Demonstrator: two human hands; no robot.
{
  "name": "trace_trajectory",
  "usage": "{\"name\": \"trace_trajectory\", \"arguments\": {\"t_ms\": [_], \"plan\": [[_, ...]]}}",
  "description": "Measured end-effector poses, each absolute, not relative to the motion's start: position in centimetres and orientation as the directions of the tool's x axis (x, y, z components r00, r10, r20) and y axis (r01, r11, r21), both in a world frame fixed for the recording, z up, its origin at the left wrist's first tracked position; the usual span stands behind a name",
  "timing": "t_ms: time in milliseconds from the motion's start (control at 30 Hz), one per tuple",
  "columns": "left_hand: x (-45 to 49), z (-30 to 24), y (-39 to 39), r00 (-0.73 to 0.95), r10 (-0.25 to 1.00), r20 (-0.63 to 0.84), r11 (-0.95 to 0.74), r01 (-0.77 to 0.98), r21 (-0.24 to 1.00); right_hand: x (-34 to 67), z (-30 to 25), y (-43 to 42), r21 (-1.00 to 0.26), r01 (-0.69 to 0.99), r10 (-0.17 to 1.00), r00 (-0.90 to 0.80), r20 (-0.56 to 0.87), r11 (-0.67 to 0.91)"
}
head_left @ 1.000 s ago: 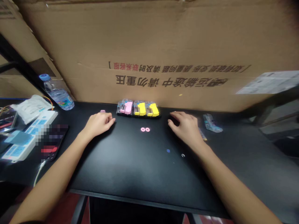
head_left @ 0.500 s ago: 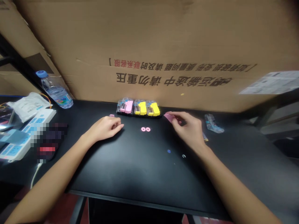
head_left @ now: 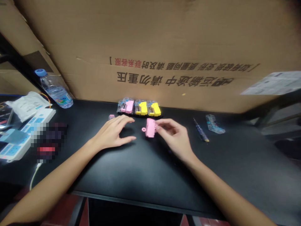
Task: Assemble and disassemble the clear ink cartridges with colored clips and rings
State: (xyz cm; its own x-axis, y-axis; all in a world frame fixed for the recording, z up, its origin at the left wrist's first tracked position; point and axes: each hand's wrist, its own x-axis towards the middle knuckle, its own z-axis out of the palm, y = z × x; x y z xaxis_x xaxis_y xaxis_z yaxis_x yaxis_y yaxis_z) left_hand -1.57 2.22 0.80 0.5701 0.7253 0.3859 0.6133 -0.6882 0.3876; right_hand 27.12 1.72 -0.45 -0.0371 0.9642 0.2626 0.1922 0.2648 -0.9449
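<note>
Between thumb and fingers, my right hand [head_left: 176,138] grips a pink plastic part [head_left: 150,127] over the middle of the table. A small pink ring [head_left: 144,129] shows just left of that part. Nothing is in my left hand [head_left: 116,131], whose thumb and fingers are spread towards the pink part without touching it. Behind my left hand lies a small pink piece [head_left: 111,117], partly covered. Along the back stand a clear-backed pink piece [head_left: 127,107] and two yellow ones, the left yellow piece [head_left: 141,108] and the right yellow piece [head_left: 154,109].
A screwdriver [head_left: 201,131] and a clear plastic piece [head_left: 214,124] lie to the right. On the left are a water bottle [head_left: 56,91], a white packet [head_left: 27,105] and a power strip [head_left: 35,124]. Tall cardboard [head_left: 164,37] borders the black table [head_left: 131,179] at the back.
My right hand has brought the pink part leftwards to the table's middle, and one of the two pink rings is now out of sight. My left hand has opened and moved right.
</note>
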Motion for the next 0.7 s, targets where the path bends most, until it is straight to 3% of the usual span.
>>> {"name": "trace_trajectory", "arguments": {"t_ms": [133, 367, 467, 567, 700], "plan": [[-0.5, 0.5, 1.7, 0.629, 0.699, 0.342, -0.713, 0.570, 0.409, 25.1, -1.8, 0.7, -0.987, 0.083, 0.975, -0.189, 0.117, 0.134], [-0.1, 0.3, 1.6, 0.656, 0.705, 0.272, -0.700, 0.580, 0.417, 24.3, -2.8, 0.5, -0.994, 0.025, 0.956, -0.276, 0.100, 0.111], [-0.2, 0.5, 1.7, 0.654, 0.707, 0.269, -0.698, 0.586, 0.410, 25.3, -2.3, 0.9, -0.926, 0.228, 0.936, -0.255, 0.242, 0.302], [-0.5, 0.4, 1.9, 0.635, 0.725, 0.269, -0.683, 0.609, 0.404, 26.5, -1.9, 1.6, -0.721, 0.489, 0.871, -0.281, 0.402, 0.491], [-0.8, 0.1, 2.0, 0.633, 0.730, 0.257, -0.678, 0.623, 0.391, 27.4, -2.5, 2.2, -0.569, 0.625, 0.845, -0.390, 0.366, 0.535]]}}
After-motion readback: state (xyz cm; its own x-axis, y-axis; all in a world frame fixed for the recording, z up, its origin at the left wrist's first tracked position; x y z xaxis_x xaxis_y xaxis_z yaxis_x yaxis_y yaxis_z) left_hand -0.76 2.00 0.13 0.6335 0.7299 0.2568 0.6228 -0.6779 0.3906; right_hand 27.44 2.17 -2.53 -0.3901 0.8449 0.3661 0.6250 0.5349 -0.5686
